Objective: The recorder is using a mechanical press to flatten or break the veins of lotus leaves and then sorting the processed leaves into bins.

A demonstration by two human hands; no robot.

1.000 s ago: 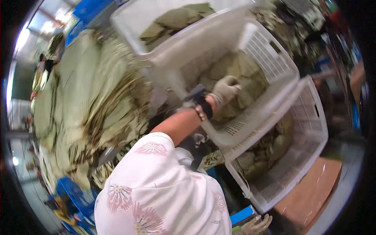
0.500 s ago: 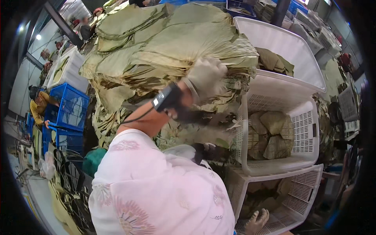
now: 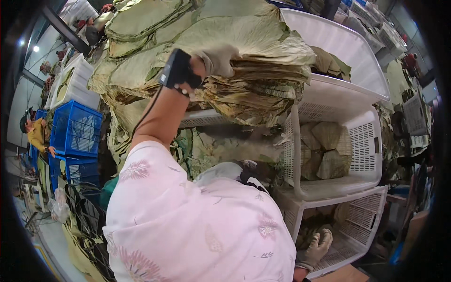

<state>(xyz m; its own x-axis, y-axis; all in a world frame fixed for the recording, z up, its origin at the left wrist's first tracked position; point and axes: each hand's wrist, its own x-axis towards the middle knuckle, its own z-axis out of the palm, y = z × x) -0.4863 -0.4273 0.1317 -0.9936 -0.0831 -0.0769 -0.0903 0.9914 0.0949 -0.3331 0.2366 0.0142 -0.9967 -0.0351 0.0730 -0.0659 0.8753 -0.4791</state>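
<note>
Green leaves (image 3: 244, 30) lie stacked at the left hand (image 3: 217, 61), whose grip I cannot tell; the right hand (image 3: 317, 249), its grip released, is by the lower basket (image 3: 361, 214).

no text legible; no numbers or signs readable

Showing a pale wall (image 3: 24, 87) at far left, glowing there with two small white lights (image 3: 36, 49) beside a slanting dark post (image 3: 66, 31). Holding stacked blue crates (image 3: 77, 128) in front, baring some grey floor (image 3: 50, 235) at near left. Raising another dark post (image 3: 331, 10) at far right, ending in a grey wall (image 3: 409, 26) beyond.
</note>
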